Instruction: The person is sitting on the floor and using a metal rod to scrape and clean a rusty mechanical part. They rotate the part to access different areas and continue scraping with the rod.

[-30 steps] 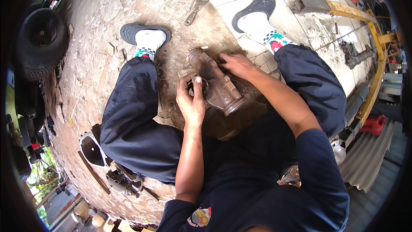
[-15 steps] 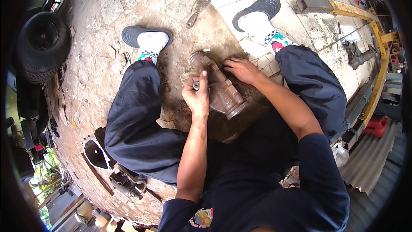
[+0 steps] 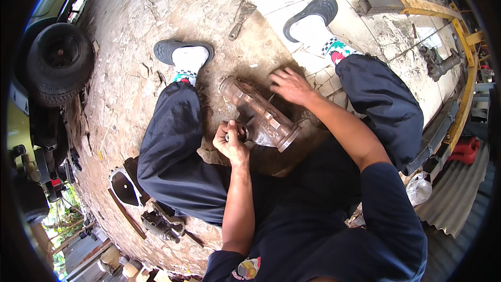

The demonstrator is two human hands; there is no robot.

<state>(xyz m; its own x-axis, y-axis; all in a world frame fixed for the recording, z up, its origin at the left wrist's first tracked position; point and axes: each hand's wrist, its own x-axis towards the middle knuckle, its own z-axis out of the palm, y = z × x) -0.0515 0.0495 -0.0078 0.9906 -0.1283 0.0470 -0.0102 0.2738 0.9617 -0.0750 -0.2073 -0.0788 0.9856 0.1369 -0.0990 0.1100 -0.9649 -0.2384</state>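
Note:
A greasy metal housing (image 3: pixel 266 117), tubular with a side port, lies slantwise on the dirty floor between my legs. My left hand (image 3: pixel 229 141) grips a round metal piece (image 3: pixel 241 131) at the port on the housing's lower left side; how far it sits inside is hidden. Beyond the housing's right side, my right hand (image 3: pixel 292 86) is low over the stained ground with fingers apart and nothing visibly held.
Around me are a flat metal tool (image 3: pixel 237 26), stacked tyres (image 3: pixel 60 55), a metal casing (image 3: pixel 125 187), dark parts (image 3: pixel 162 224), a yellow steel frame (image 3: pixel 459 89), another assembly (image 3: pixel 438 62), a red container (image 3: pixel 464 151) and corrugated sheet (image 3: pixel 459 188).
The housing has shifted down and a little left. My left hand has moved lower with the round piece. My right hand has moved slightly upward, fingers more outstretched.

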